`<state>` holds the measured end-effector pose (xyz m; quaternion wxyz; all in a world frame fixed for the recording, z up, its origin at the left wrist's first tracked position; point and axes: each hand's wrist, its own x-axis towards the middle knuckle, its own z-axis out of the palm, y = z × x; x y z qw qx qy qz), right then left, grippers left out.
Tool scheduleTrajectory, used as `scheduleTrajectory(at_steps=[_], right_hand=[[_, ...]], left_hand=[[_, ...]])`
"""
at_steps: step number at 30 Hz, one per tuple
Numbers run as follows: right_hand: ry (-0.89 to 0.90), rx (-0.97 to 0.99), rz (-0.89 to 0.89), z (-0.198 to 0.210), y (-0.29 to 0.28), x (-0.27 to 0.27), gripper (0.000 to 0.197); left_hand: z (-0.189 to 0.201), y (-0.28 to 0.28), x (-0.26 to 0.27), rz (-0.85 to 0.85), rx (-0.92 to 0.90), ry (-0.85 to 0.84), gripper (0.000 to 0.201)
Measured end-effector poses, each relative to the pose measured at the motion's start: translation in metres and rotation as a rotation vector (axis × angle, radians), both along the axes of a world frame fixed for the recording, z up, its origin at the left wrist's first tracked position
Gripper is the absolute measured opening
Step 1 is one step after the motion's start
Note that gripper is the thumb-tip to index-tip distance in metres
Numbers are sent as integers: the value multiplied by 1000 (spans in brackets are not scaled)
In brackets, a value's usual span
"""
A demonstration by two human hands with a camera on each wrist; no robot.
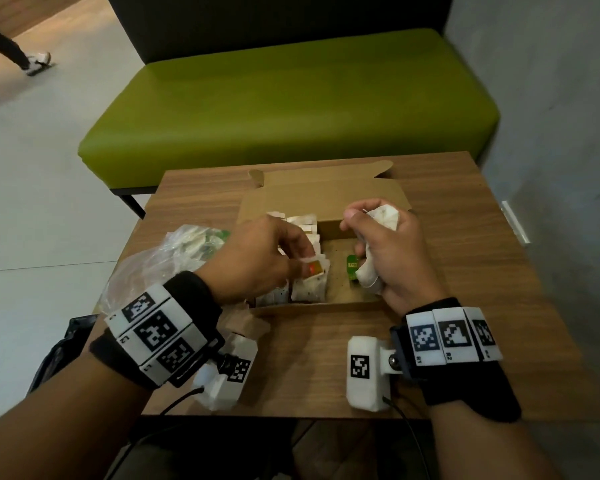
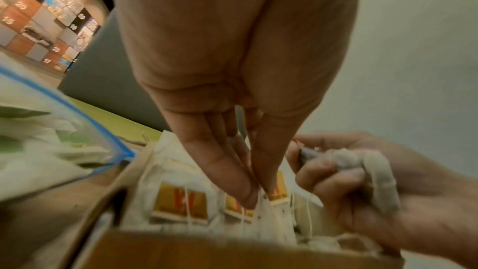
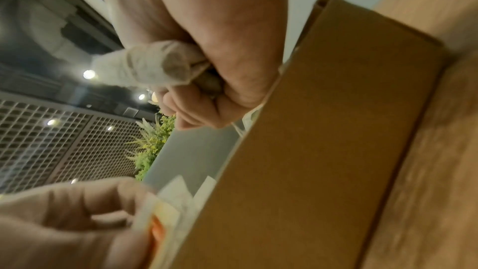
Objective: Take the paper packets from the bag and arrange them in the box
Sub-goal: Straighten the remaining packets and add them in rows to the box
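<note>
Wrist bands up front, and beyond them the left hand (image 1: 257, 258) pinches a packet (image 1: 314, 268) over the row of packets (image 1: 303, 226) filling the box's (image 1: 326, 308) left side. Right hand (image 1: 388, 251) is fisted round a bunch of packets (image 1: 383, 216) above the bare right half, where a green tag (image 1: 352, 268) lies. Lid flap stands open behind. Bag (image 1: 160, 258) sits just left of the box on the bench (image 1: 465, 271); green sofa (image 1: 291, 98) beyond.
</note>
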<state>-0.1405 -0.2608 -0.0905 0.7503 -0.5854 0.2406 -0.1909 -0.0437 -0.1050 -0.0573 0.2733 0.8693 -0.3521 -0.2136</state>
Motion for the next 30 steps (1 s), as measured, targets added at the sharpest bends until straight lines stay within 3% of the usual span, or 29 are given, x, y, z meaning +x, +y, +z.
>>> scheduleTrajectory(at_steps=[3, 6, 10, 14, 17, 20, 24, 30], right_hand=[[-36, 106, -7, 2, -4, -3, 8], [-50, 165, -21, 0, -7, -4, 12], [-58, 236, -47, -2, -10, -4, 13], [-100, 323, -31, 0, -12, -5, 11], [-146, 400, -19, 2, -14, -6, 18], [-195, 504, -34, 3, -18, -8, 21], [-255, 611, -25, 5, -20, -10, 22], [-310, 721, -62, -1, -27, -13, 22]], left_hand=[[-10, 0, -4, -44, 110, -124, 18], [-15, -1, -8, -50, 184, -273, 10], [-16, 0, -6, -5, 184, -343, 2], [-12, 1, -8, -20, 228, -375, 12], [-1, -2, -15, -19, 148, -454, 23], [11, -17, -30, -185, 84, -486, 19], [4, -43, -48, -518, 260, -566, 27], [-6, -60, -52, -574, 324, -700, 28]])
